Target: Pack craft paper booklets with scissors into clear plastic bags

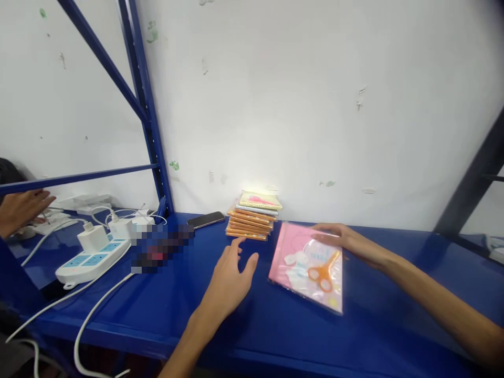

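Observation:
My right hand (344, 239) grips the upper right edge of a pink booklet (289, 260) in a clear plastic sleeve. A pair of small orange scissors (325, 275) shows on the booklet's front, over white and pastel pictures. The booklet is tilted and its lower edge seems slightly off the tabletop; whether it touches I cannot tell. To its left, my left hand (228, 278) is open and holds nothing, thumb and fingers apart. Just beyond those fingertips stands a stack of thin wrapped booklets (250, 223), mostly orange-edged, with a yellow one (260, 200) on top.
A phone (206, 219) lies on the blue table (244, 325) left of the stack. Further left are a white power strip (92, 268) with chargers, trailing cables (84, 325) and a blurred-out item. Blue shelf posts (151, 131) frame the left side; another person's hand (23, 210) is beyond them.

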### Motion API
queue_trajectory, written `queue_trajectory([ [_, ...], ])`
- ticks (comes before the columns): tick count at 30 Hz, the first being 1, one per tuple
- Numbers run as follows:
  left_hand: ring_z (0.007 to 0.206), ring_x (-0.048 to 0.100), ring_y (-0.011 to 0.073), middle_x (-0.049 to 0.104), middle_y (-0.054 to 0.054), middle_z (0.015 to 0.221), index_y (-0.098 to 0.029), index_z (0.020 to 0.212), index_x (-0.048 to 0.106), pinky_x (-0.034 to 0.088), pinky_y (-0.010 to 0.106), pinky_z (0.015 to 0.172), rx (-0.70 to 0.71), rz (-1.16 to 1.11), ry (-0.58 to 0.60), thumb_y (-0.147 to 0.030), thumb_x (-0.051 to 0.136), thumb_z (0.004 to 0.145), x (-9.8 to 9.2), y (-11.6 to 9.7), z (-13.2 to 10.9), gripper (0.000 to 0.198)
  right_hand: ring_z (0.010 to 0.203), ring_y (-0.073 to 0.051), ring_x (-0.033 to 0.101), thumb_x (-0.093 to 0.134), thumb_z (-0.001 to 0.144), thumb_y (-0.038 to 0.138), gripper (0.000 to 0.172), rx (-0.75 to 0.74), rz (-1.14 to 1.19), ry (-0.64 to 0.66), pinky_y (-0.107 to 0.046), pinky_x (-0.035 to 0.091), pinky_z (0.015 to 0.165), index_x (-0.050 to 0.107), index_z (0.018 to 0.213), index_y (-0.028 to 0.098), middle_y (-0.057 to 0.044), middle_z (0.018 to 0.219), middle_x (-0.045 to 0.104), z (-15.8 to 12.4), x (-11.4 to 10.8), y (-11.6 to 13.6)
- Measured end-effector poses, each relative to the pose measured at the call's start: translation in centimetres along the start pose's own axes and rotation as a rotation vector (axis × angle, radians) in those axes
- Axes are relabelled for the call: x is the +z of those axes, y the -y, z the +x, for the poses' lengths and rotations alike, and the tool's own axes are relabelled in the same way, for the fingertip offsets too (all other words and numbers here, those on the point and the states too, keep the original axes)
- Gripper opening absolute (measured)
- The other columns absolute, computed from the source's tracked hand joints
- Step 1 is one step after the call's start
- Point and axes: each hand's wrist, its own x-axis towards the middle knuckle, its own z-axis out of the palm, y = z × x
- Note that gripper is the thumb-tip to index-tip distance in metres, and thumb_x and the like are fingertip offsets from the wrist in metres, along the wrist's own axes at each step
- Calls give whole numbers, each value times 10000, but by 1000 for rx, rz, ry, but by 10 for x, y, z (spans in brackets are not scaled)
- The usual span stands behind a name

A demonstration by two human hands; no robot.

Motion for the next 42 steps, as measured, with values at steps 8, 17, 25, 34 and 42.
queue_trajectory([
  [8,826,657,213,680,47,1070,-292,1386,495,493,324,757,209,-15,49,-302,550,917,19,-19,-13,473,588,-145,569,687,847,586,499,-46,39,105,-217,365,427,706,1210,244,-52,856,707,-6,27,6],
  [17,829,674,228,690,56,1050,-270,1352,513,473,322,719,203,102,42,-255,503,931,24,-22,-13,422,713,-190,646,691,845,593,547,-77,53,125,-233,446,493,705,1237,212,-73,896,718,-2,27,-8],
  [25,882,656,248,668,77,1070,-254,1247,558,455,345,765,209,222,41,-229,453,941,28,-27,-18,325,883,-261,677,697,858,568,447,-119,39,109,-345,557,692,735,1161,242,-54,837,702,0,28,-12],
  [34,807,643,221,664,52,980,-235,1104,563,416,312,704,200,254,18,-196,447,939,28,-32,-18,206,897,-268,681,690,859,565,455,-125,12,90,-354,557,706,733,1174,240,-58,853,714,0,28,-12],
  [42,741,644,223,649,44,891,-222,868,558,303,317,595,159,487,-22,-205,472,942,32,-36,-22,115,930,-270,677,699,859,554,438,-146,13,81,-354,556,719,738,1168,246,-67,960,731,-3,27,-8],
])
